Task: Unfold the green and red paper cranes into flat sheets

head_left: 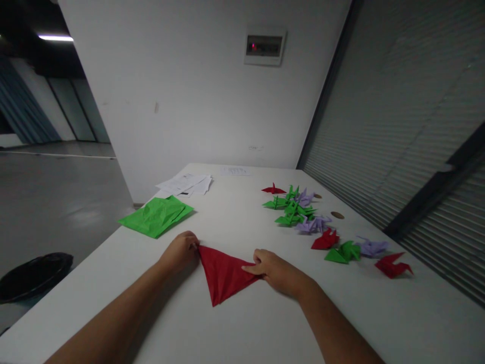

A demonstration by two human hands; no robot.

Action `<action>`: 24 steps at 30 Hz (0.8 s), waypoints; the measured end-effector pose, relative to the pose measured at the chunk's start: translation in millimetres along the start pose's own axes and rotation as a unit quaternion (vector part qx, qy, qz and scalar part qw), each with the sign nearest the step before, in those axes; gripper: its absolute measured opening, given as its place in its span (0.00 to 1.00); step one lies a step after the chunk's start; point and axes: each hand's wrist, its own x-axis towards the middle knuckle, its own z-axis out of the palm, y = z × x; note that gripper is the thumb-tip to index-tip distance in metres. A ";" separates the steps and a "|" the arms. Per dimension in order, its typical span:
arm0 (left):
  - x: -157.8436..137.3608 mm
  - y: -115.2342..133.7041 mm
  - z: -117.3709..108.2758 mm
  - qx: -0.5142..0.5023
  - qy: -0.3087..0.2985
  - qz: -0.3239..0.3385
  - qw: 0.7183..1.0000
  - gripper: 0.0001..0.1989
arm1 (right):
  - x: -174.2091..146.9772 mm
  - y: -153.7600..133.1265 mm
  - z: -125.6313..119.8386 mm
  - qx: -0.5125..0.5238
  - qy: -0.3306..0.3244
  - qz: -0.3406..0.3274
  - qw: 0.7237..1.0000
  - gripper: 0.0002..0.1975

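A red sheet of paper (225,275), folded into a triangle, lies on the white table (182,328) with one point toward me. My left hand (181,251) is closed on its upper left corner, the fingertips pinched there. At the right corner, my right hand (278,270) grips the paper between thumb and fingers, with the index finger stretched along its surface. Faint creases run across the red paper. The undersides of both hands and some fingertips are hidden.
Green paper sheets (157,216) lie at the table's left edge, with printed papers (187,184) behind. Folded paper cranes in green (291,217), purple (312,224) and red (393,265) line the right side. A black-lined bin (34,275) stands at left on the floor.
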 end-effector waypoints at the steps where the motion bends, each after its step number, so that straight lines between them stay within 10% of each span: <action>1: -0.3 2.7 -0.2 -0.005 0.020 -0.010 1.000 0.17 | 0.5 -0.8 1.1 -0.007 0.003 -0.002 1.000 0.16; 6: -7.4 35.0 -2.2 -0.043 0.103 0.053 0.992 0.18 | 2.5 -8.1 2.6 -0.031 0.012 -0.004 0.999 0.16; 12: -19.3 81.8 8.0 0.010 -0.072 0.208 0.975 0.19 | -1.6 -21.5 -4.2 0.001 0.010 -0.009 1.000 0.24; 24: -17.0 65.9 19.9 0.054 -0.137 0.237 0.960 0.24 | 21.8 -22.5 8.7 0.032 0.187 -0.035 0.981 0.17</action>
